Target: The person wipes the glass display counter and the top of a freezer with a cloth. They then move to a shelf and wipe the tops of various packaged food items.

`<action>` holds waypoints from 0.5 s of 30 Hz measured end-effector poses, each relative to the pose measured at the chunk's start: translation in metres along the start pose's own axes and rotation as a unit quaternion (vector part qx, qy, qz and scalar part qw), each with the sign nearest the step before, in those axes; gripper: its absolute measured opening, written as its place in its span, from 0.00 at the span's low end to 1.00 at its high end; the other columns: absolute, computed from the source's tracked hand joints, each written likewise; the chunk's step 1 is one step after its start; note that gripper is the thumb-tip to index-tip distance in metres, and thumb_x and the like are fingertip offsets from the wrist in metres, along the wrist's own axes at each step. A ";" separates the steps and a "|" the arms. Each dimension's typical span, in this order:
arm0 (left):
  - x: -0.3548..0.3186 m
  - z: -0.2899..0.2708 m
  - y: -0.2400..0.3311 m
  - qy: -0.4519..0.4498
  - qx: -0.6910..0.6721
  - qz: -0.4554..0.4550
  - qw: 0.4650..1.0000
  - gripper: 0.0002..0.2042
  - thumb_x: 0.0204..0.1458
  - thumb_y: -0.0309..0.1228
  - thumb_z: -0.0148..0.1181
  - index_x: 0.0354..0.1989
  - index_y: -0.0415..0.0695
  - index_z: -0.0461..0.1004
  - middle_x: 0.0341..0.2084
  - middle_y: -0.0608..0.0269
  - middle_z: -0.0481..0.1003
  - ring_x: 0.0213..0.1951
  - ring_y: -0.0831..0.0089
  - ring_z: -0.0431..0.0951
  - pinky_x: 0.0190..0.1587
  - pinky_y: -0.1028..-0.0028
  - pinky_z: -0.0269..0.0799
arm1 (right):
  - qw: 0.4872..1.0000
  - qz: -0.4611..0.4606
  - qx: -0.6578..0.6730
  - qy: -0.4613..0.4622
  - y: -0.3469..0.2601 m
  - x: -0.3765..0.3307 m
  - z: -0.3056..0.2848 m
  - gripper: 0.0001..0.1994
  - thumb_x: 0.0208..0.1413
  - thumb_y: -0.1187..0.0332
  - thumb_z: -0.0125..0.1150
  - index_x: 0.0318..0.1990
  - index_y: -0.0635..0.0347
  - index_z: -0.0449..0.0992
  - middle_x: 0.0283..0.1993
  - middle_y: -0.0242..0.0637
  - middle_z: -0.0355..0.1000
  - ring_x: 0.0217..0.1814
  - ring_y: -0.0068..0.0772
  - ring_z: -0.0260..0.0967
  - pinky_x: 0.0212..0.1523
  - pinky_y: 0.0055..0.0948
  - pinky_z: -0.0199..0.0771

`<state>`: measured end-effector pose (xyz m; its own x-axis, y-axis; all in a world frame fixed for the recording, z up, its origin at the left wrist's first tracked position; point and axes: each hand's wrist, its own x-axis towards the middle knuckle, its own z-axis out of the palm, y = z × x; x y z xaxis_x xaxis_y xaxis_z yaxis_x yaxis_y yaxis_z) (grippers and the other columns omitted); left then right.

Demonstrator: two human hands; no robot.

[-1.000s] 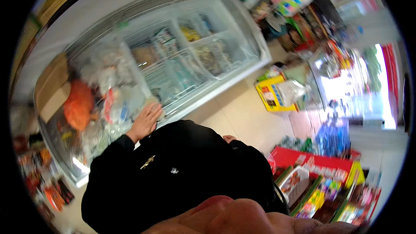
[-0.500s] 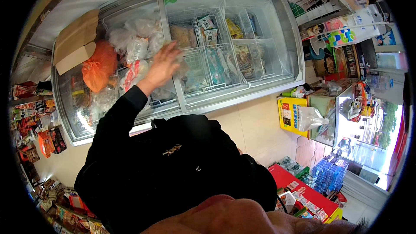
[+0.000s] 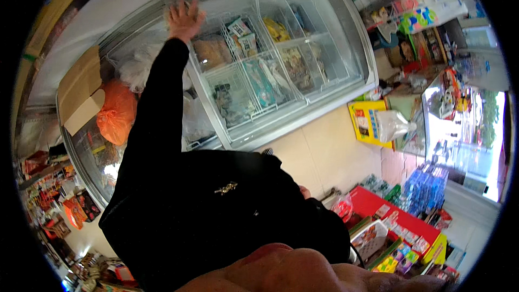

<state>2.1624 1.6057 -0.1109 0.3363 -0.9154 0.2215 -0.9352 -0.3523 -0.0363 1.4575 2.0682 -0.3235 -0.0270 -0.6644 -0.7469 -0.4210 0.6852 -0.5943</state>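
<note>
Our left hand [image 3: 184, 17] sits on the far end of the chest freezer [image 3: 346, 38], arm in a black sleeve [image 3: 157, 103] stretched out full; fingers [image 3: 189, 6] spread and released, flat against the glass lid [image 3: 303, 21], grasping nothing. Just right of the fingers, under the glass, wire baskets [image 3: 254, 75] hold frozen packs: a brownish bag [image 3: 212, 51], green-and-white packets [image 3: 243, 32], yellow packs [image 3: 277, 28] further right. Nearer us than the fingers, white plastic bags [image 3: 132, 70], an orange bag [image 3: 116, 111] and a cardboard box [image 3: 81, 92] sit at the freezer's left section. Our right hand is not in view, so no call on its fingers. Well right of the fingers, past the freezer's end, a yellow box [image 3: 365, 124] with a clear bag [image 3: 392, 124] on the floor, a red display rack [image 3: 389, 221] and blue bottle packs [image 3: 424, 184].
</note>
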 end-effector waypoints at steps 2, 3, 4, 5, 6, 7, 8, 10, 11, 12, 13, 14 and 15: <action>0.006 0.012 0.003 -0.020 -0.027 -0.006 0.999 0.35 0.62 0.65 0.28 0.75 0.65 0.43 0.75 0.53 0.39 0.73 0.41 0.35 0.72 0.47 0.29 | 0.991 0.099 0.082 0.025 0.060 -0.003 -0.014 0.23 0.60 0.50 0.60 0.48 0.62 0.79 0.29 0.33 0.76 0.29 0.27 0.71 0.31 0.32 0.71; 0.004 0.009 0.016 -0.012 -0.034 0.040 0.999 0.35 0.62 0.64 0.28 0.75 0.64 0.43 0.74 0.54 0.39 0.73 0.42 0.36 0.72 0.47 0.30 | 0.985 0.089 0.142 0.034 0.062 -0.004 0.003 0.23 0.59 0.49 0.61 0.48 0.62 0.79 0.28 0.33 0.76 0.28 0.27 0.70 0.30 0.32 0.70; -0.006 0.012 0.012 -0.012 -0.046 0.064 0.997 0.34 0.62 0.64 0.27 0.75 0.64 0.44 0.74 0.54 0.40 0.73 0.42 0.36 0.72 0.47 0.31 | 0.984 0.094 0.152 0.027 0.065 -0.001 0.001 0.22 0.59 0.50 0.61 0.47 0.61 0.79 0.27 0.33 0.75 0.27 0.27 0.70 0.30 0.32 0.71; -0.015 0.014 0.014 -0.010 -0.060 0.093 0.994 0.34 0.63 0.64 0.27 0.75 0.63 0.45 0.74 0.54 0.40 0.73 0.43 0.36 0.72 0.47 0.32 | 0.981 0.098 0.167 0.022 0.070 0.002 0.000 0.21 0.59 0.51 0.61 0.46 0.61 0.80 0.27 0.33 0.75 0.26 0.27 0.70 0.31 0.31 0.71; -0.035 0.014 0.027 0.029 -0.042 0.160 0.986 0.34 0.63 0.63 0.29 0.74 0.61 0.49 0.74 0.57 0.42 0.74 0.46 0.37 0.73 0.50 0.32 | 0.988 0.080 0.133 0.028 0.071 0.007 0.005 0.20 0.59 0.52 0.60 0.45 0.61 0.80 0.26 0.33 0.74 0.27 0.27 0.70 0.31 0.31 0.71; -0.062 0.007 0.047 0.074 -0.094 0.250 0.961 0.34 0.62 0.62 0.33 0.73 0.60 0.50 0.74 0.58 0.43 0.74 0.47 0.37 0.73 0.51 0.31 | 0.991 0.069 0.113 0.037 0.077 0.008 0.013 0.20 0.59 0.52 0.60 0.44 0.61 0.81 0.26 0.33 0.74 0.27 0.27 0.70 0.31 0.31 0.72; -0.099 -0.004 0.064 0.122 -0.151 0.328 0.924 0.34 0.61 0.61 0.37 0.73 0.59 0.52 0.74 0.60 0.44 0.74 0.49 0.37 0.73 0.51 0.30 | 0.994 0.052 0.085 0.050 0.078 0.012 0.015 0.19 0.59 0.53 0.59 0.44 0.61 0.81 0.26 0.33 0.74 0.28 0.26 0.70 0.32 0.31 0.72; -0.173 -0.038 0.107 -0.037 -0.247 0.442 0.862 0.34 0.58 0.54 0.48 0.72 0.58 0.54 0.74 0.58 0.46 0.74 0.52 0.39 0.74 0.52 0.29 | 0.993 0.073 0.083 0.034 0.112 0.008 0.010 0.18 0.60 0.54 0.59 0.44 0.61 0.81 0.27 0.32 0.74 0.29 0.26 0.70 0.33 0.30 0.72; -0.217 -0.041 0.107 -0.114 -0.283 0.452 0.838 0.33 0.57 0.51 0.51 0.72 0.58 0.55 0.74 0.59 0.47 0.74 0.53 0.40 0.74 0.52 0.30 | 0.992 0.104 0.068 -0.014 0.123 0.010 -0.016 0.17 0.60 0.55 0.59 0.45 0.61 0.81 0.28 0.32 0.75 0.30 0.25 0.70 0.33 0.29 0.72; -0.258 -0.059 0.119 -0.173 -0.251 0.492 0.816 0.33 0.56 0.48 0.54 0.71 0.58 0.56 0.73 0.59 0.47 0.74 0.54 0.42 0.74 0.52 0.31 | 0.994 0.059 0.089 0.003 0.096 0.027 0.018 0.17 0.60 0.56 0.60 0.46 0.61 0.80 0.28 0.32 0.75 0.30 0.24 0.69 0.32 0.28 0.71; -0.305 -0.059 0.103 -0.164 -0.226 0.493 0.824 0.31 0.57 0.47 0.54 0.70 0.58 0.58 0.73 0.60 0.49 0.74 0.55 0.43 0.74 0.51 0.36 | 0.998 0.026 0.052 0.006 0.030 0.030 0.010 0.17 0.60 0.56 0.60 0.46 0.61 0.80 0.28 0.32 0.75 0.30 0.24 0.69 0.32 0.28 0.71; -0.326 -0.064 0.110 -0.198 -0.239 0.518 0.797 0.30 0.59 0.47 0.51 0.70 0.57 0.58 0.73 0.62 0.50 0.74 0.57 0.43 0.73 0.52 0.39 | 0.997 0.001 0.055 0.049 -0.017 0.007 0.019 0.17 0.61 0.57 0.60 0.47 0.61 0.80 0.29 0.31 0.75 0.29 0.23 0.69 0.31 0.27 0.70; -0.326 -0.068 0.115 -0.205 -0.244 0.514 0.797 0.29 0.60 0.47 0.50 0.70 0.57 0.58 0.73 0.62 0.50 0.74 0.58 0.43 0.73 0.53 0.39 | 0.996 0.019 0.061 0.061 -0.025 -0.003 0.015 0.17 0.60 0.57 0.61 0.49 0.61 0.79 0.33 0.32 0.76 0.32 0.25 0.70 0.34 0.27 0.71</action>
<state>1.9374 1.8770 -0.1206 -0.7195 -0.6941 -0.0214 -0.6391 0.6498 0.4115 1.4813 2.0577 -0.3105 -0.1539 -0.6638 -0.7319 -0.3047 0.7365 -0.6039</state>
